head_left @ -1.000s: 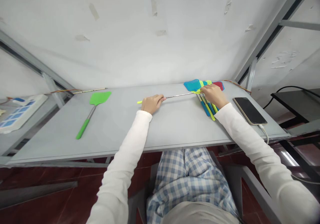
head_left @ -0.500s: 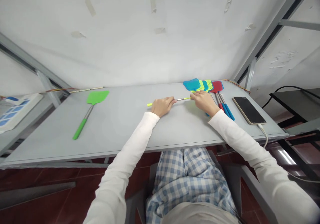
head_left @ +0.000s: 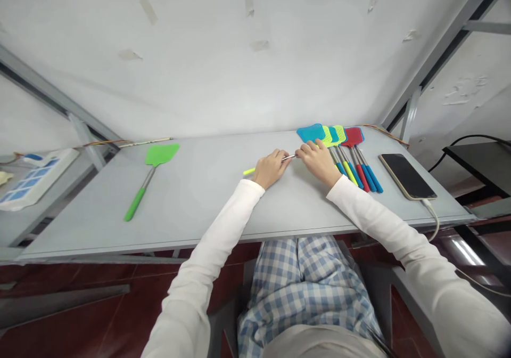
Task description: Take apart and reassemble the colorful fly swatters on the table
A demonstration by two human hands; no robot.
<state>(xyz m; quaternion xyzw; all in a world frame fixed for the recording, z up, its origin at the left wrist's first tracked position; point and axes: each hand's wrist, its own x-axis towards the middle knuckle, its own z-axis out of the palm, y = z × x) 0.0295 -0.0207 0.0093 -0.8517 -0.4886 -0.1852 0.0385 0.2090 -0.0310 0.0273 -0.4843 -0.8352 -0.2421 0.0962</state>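
A fly swatter with a yellow handle (head_left: 249, 171) and a thin metal shaft (head_left: 288, 157) lies crosswise between my hands, just above the grey table. My left hand (head_left: 270, 168) is closed around it where handle and shaft meet, the handle end poking out to the left. My right hand (head_left: 318, 161) grips the other end of the shaft and hides what is under the fingers. Right behind that hand, several fly swatters overlap in a row, among them one with a blue head (head_left: 311, 132) and one with a red head (head_left: 353, 136).
A green fly swatter (head_left: 150, 174) lies alone on the left of the table (head_left: 199, 198). At the right, a phone (head_left: 406, 176) with a white cable (head_left: 431, 213) rests near the edge. A white and blue tray-like object (head_left: 35, 181) is at far left. The wall (head_left: 223, 81) rises behind.
My right hand has come closer to my left, so less of the shaft shows between them and the yellow piece beside my right fingers is covered. The whole view has shifted slightly.
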